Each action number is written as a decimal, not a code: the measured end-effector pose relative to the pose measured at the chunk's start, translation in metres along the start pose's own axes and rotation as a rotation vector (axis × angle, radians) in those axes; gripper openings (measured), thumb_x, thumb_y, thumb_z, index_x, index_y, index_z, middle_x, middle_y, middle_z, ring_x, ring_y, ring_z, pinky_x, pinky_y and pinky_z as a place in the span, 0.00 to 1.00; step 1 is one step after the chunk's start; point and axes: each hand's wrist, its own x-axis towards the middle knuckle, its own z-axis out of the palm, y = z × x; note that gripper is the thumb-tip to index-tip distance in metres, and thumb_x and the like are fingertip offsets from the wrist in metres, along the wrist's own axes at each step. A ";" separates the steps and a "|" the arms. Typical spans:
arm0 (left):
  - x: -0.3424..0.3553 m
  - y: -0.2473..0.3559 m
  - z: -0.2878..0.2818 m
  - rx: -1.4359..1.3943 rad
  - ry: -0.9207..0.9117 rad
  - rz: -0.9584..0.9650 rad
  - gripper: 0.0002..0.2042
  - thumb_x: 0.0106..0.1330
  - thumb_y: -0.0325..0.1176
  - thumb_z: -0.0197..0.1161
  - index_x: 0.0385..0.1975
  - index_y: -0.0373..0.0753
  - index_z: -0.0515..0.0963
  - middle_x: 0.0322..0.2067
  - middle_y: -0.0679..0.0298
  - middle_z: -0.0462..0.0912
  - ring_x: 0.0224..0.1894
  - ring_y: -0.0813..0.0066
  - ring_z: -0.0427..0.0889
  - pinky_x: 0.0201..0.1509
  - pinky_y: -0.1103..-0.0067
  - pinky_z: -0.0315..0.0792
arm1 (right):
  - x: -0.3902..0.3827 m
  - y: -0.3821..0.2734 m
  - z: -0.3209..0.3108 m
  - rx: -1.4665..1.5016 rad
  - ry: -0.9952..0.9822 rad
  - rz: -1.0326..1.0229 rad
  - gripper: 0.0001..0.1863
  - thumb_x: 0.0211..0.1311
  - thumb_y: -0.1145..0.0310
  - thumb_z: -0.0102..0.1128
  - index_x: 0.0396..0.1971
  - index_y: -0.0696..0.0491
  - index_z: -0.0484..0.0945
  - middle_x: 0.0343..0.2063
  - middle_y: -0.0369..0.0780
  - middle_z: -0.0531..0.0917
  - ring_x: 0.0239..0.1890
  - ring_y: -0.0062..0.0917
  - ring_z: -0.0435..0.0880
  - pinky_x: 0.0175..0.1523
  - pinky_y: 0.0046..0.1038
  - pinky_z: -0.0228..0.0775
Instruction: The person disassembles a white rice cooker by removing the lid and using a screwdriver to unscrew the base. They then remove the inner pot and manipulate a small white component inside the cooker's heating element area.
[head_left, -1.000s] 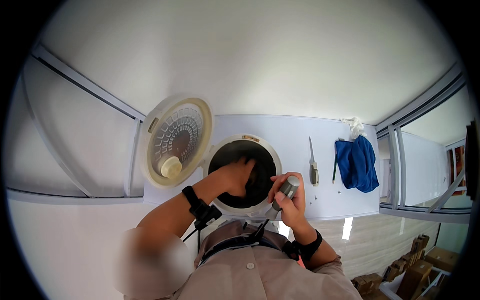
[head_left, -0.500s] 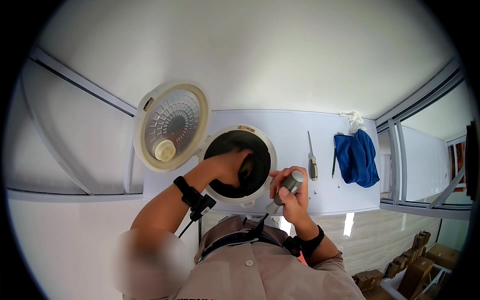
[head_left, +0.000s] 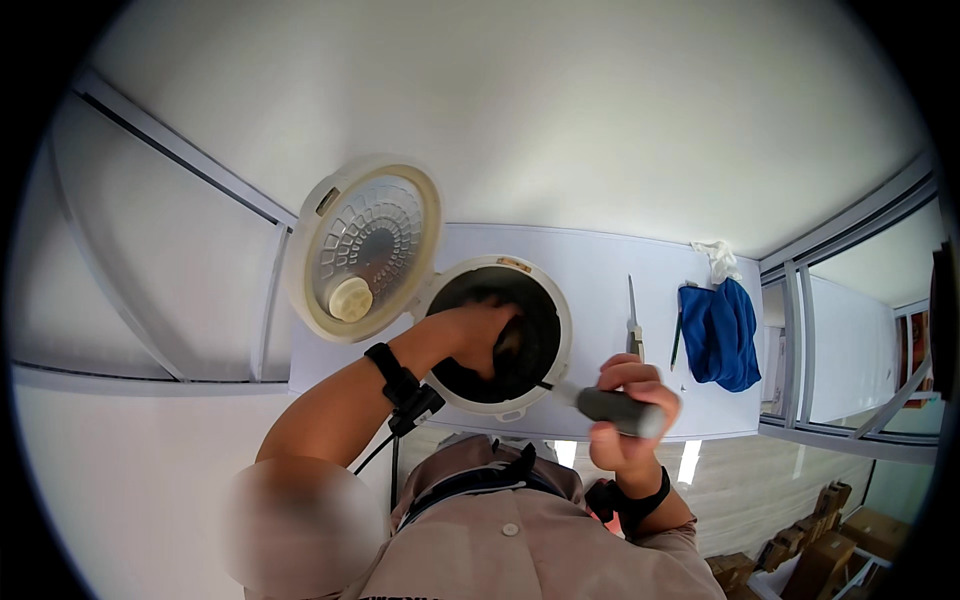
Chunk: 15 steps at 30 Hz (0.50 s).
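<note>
A white rice cooker [head_left: 566,320] stands on the table, its round lid [head_left: 312,262] swung up to the left. My left hand [head_left: 478,335] reaches down inside the dark pot. Its fingers curl beside a brownish, shiny part [head_left: 510,345], but their tips are lost in shadow, so what they grip cannot be made out. To the right of the cooker, my right hand [head_left: 632,440] is closed around the grey handle of a screwdriver [head_left: 612,408]. The screwdriver lies nearly level, its blurred shaft pointing left at the cooker's near right rim.
A second, long-shafted screwdriver [head_left: 633,305] lies right of the cooker, partly behind my right hand. Farther right are a green pencil-like stick [head_left: 676,338], a blue cloth [head_left: 720,335] and a white crumpled cloth [head_left: 717,260]. A small screw-like piece [head_left: 684,388] lies near the stick.
My right hand has moved right and turned the screwdriver from pointing down toward me to pointing left at the cooker. The left hand stays inside the pot. The whole view has shifted slightly.
</note>
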 end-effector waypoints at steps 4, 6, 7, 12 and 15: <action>0.000 0.006 -0.005 0.006 -0.019 -0.025 0.55 0.35 0.41 0.84 0.71 0.40 0.64 0.64 0.43 0.70 0.64 0.41 0.75 0.66 0.60 0.74 | 0.007 0.004 0.007 -0.108 -0.302 0.049 0.30 0.56 0.60 0.79 0.52 0.50 0.69 0.38 0.44 0.85 0.35 0.37 0.83 0.46 0.40 0.76; -0.003 0.009 -0.006 0.042 -0.007 -0.046 0.53 0.35 0.42 0.84 0.69 0.41 0.67 0.63 0.44 0.71 0.62 0.40 0.76 0.64 0.59 0.75 | 0.008 0.005 0.013 -0.128 -0.378 0.063 0.30 0.56 0.61 0.79 0.52 0.50 0.70 0.39 0.43 0.86 0.36 0.39 0.84 0.45 0.38 0.77; -0.005 0.014 -0.010 0.071 0.005 -0.057 0.52 0.35 0.43 0.84 0.68 0.42 0.68 0.63 0.44 0.72 0.62 0.40 0.76 0.63 0.58 0.75 | 0.007 0.005 0.015 -0.126 -0.401 0.072 0.29 0.56 0.62 0.79 0.52 0.50 0.70 0.40 0.43 0.86 0.37 0.39 0.85 0.45 0.38 0.77; -0.006 0.014 -0.004 0.132 0.091 -0.048 0.52 0.34 0.44 0.84 0.68 0.47 0.69 0.61 0.45 0.72 0.61 0.38 0.76 0.60 0.53 0.77 | 0.007 0.000 0.023 -0.090 -0.502 0.146 0.29 0.54 0.69 0.79 0.52 0.50 0.70 0.43 0.43 0.87 0.40 0.40 0.87 0.44 0.36 0.80; -0.005 0.014 -0.003 0.131 0.105 -0.029 0.52 0.34 0.44 0.84 0.68 0.47 0.69 0.62 0.44 0.71 0.61 0.36 0.75 0.60 0.53 0.77 | 0.003 -0.001 0.027 -0.128 -0.564 0.182 0.31 0.51 0.73 0.79 0.52 0.50 0.70 0.45 0.43 0.87 0.42 0.41 0.88 0.43 0.36 0.81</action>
